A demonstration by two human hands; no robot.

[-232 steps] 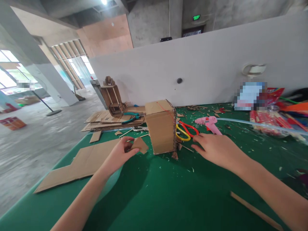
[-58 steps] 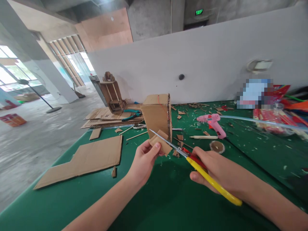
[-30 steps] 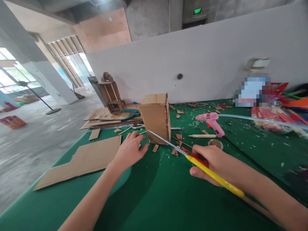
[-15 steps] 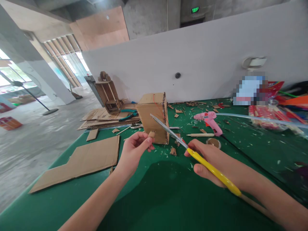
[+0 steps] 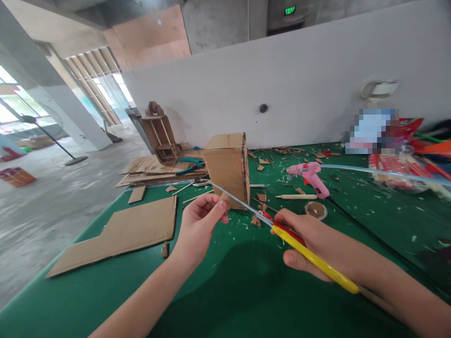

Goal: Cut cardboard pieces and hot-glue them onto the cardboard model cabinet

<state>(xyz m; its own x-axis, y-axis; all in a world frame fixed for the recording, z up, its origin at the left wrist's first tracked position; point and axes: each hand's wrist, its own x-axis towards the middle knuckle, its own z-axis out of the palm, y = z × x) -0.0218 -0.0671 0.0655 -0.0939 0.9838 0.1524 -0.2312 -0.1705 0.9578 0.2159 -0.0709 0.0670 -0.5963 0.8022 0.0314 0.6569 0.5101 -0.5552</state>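
Note:
Between thumb and fingers, my left hand [image 5: 201, 220] pinches a small piece of cardboard [image 5: 224, 197], mostly hidden by the fingertips. My right hand [image 5: 306, 239] holds scissors [image 5: 312, 256] with yellow and red handles. Their blades point left and lie across the small piece, just above my left fingertips; whether they cut into it I cannot tell. Right behind the blades stands an upright cardboard box [image 5: 225, 162] with a thin red line or thread on its top and side.
A flat cut cardboard sheet [image 5: 123, 234] lies at left on the green table [image 5: 218, 291]. Behind are teal-handled pliers [image 5: 190, 165], stacked cardboard and a cardboard frame [image 5: 160, 136]. Rightward lie a pink glue gun [image 5: 312, 176], a pale stick [image 5: 298, 196], a round cardboard disc [image 5: 316, 211] and scraps.
The scissor blades have come down and closed from above onto the small cardboard piece. More of the red handle shows now. My left hand stays nearly in place, and the view has shifted slightly.

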